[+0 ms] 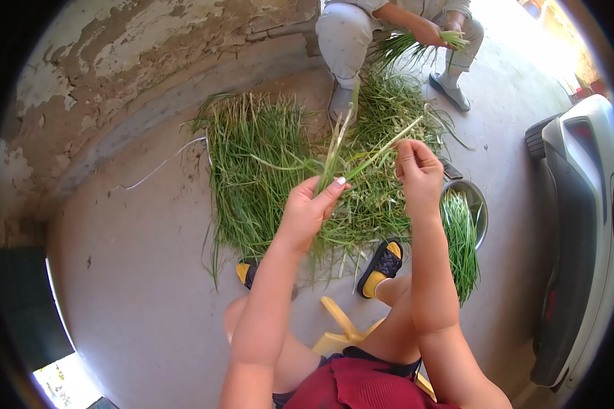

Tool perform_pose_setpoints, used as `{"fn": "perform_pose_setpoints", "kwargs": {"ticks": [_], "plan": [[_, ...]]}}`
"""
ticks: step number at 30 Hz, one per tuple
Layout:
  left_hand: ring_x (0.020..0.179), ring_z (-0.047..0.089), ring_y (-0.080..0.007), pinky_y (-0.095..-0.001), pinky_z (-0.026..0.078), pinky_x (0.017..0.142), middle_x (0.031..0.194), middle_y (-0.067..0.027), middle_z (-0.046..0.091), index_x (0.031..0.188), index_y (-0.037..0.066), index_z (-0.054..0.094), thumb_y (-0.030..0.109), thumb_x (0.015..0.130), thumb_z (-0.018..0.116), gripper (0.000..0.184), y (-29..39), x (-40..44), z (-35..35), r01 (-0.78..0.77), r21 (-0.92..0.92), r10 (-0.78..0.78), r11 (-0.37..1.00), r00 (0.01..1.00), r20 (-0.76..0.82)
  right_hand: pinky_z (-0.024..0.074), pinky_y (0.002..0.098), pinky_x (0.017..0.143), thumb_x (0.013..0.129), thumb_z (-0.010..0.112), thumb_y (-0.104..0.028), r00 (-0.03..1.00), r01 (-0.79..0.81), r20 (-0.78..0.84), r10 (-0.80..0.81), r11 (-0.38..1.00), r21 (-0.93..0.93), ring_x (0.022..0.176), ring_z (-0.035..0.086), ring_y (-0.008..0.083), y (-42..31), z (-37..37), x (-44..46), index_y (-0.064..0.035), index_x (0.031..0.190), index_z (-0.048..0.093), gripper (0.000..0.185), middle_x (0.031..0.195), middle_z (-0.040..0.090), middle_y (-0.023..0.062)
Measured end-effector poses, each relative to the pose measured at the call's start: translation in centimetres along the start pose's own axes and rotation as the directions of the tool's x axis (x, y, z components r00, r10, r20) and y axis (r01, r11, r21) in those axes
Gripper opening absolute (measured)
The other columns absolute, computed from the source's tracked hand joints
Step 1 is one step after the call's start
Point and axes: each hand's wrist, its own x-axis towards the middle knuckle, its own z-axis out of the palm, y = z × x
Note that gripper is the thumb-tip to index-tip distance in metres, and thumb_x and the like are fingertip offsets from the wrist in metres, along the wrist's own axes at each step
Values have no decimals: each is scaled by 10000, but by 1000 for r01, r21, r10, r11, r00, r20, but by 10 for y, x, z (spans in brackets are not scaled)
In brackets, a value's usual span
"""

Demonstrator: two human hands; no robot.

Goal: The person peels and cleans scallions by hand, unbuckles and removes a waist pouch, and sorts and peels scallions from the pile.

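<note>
My left hand (312,208) is closed around a small bunch of chives (332,160), their pale ends pointing up and away. One chive stalk (389,144) slants out from it toward my right hand (419,172). The right thumb and fingertips are pinched together beside that stalk's pale end; whether they grip it or a thin strip is too small to tell. Under both hands a loose pile of chives (372,204) covers the floor, with pale scraps in it. A neater layer of chives (252,163) lies to the left.
Opposite sits another person (348,41), holding a chive bunch (406,46). A metal basin (483,211) at right holds chives (460,238) hanging over its rim. A white vehicle (587,204) stands far right, a peeling wall (116,68) at left. A yellow stool (341,317) is beneath me.
</note>
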Motion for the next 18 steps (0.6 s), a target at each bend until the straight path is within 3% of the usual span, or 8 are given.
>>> {"fn": "perform_pose_setpoints", "kwargs": {"ticks": [3,7,11,14,15,17,18], "plan": [[476,268,-41,-219,221,472,528,69,359,903,31,636,204,903,575,184,5,-3,-4,14,-10,-14,1000,1000,3,268,183,456,916,578,-198,994,34,-104,-29,998,47,515,365,12,1,-21,9,-16,914,639,191,601,468,-66],[467,267,-43,-223,211,471,514,66,351,876,30,629,194,904,562,179,6,-3,-10,11,31,-12,999,999,35,268,167,432,923,564,-235,951,43,-308,15,983,179,520,390,33,1,-57,22,-27,930,598,211,634,481,-27],[464,271,-41,-223,210,474,515,65,357,854,36,612,197,912,551,182,8,0,-16,-8,-37,6,999,999,-50,286,165,430,920,568,-211,851,201,-524,-25,938,283,544,408,31,0,-94,35,-17,951,607,200,678,503,-23],[471,272,-39,-223,211,476,522,63,355,867,34,602,201,916,545,183,6,4,-11,-17,-82,13,997,999,-50,278,169,433,900,595,-182,928,41,-373,12,990,133,503,372,29,-7,-86,31,-28,953,646,171,668,524,-33],[478,272,-39,-221,216,483,527,63,344,877,32,597,208,921,536,192,3,6,-8,-17,-89,12,996,999,-51,324,176,458,869,631,-187,979,-49,-200,34,996,-69,534,411,26,-11,-81,25,-1,1050,636,259,755,583,-13],[481,271,-41,-219,217,486,532,63,344,877,32,596,212,923,533,196,0,7,0,9,-73,-10,997,1000,-20,363,186,524,844,652,-234,997,-77,-9,81,903,-423,628,485,37,-11,-63,18,-30,1124,616,348,869,622,0],[483,271,-42,-219,218,487,534,62,345,878,32,595,213,924,531,197,-1,8,3,23,-68,-23,997,1000,-3,386,194,558,830,663,-246,990,-82,82,113,945,-318,662,513,44,-5,-56,15,-32,1173,592,410,935,638,11]]}}
